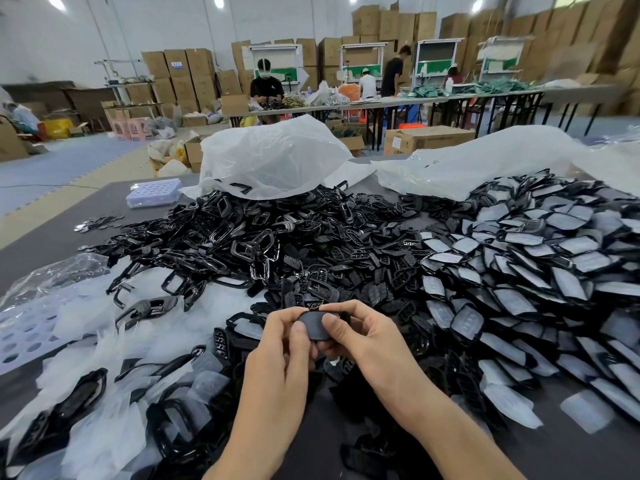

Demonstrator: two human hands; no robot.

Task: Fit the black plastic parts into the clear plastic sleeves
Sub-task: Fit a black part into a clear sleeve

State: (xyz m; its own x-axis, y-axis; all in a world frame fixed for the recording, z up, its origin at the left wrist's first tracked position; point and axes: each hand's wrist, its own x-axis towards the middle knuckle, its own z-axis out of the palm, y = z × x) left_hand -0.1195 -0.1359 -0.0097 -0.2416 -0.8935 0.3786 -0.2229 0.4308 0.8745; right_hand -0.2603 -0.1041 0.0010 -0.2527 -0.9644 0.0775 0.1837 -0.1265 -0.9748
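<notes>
We see both hands meeting low in the middle of the view, above the near part of the dark table (41,244), with one black plastic part (311,322) caught between them. The left hand (277,344) curls round the part's left end, thumb pressed on the top face and fingers tucked underneath. The right hand (362,336) pinches the right end the same way, its thumb lying on the rounded upper surface just beside the left thumb. The part is a smooth dark oval, held roughly level and lifted above the heaps (whether a clear sleeve already covers it we cannot tell, though its face has a dull grey sheen). Just beyond the hands lies a heap of grille-like black pieces (363,261), and behind and left of that a heap of glossy black frames (239,240). To the right spreads a broad pile of sleeved parts (536,271), each showing a pale grey face. To the left, loose clear plastic sleeves (104,341) lie mixed with more black frames. Two translucent bags (273,157) slump at the far side of the heaps. We can read no writing: a blue label (177,65) on a stacked box by the far wall and the dark printing on a brown carton (429,140) on the floor behind the table are both too blurred.
</notes>
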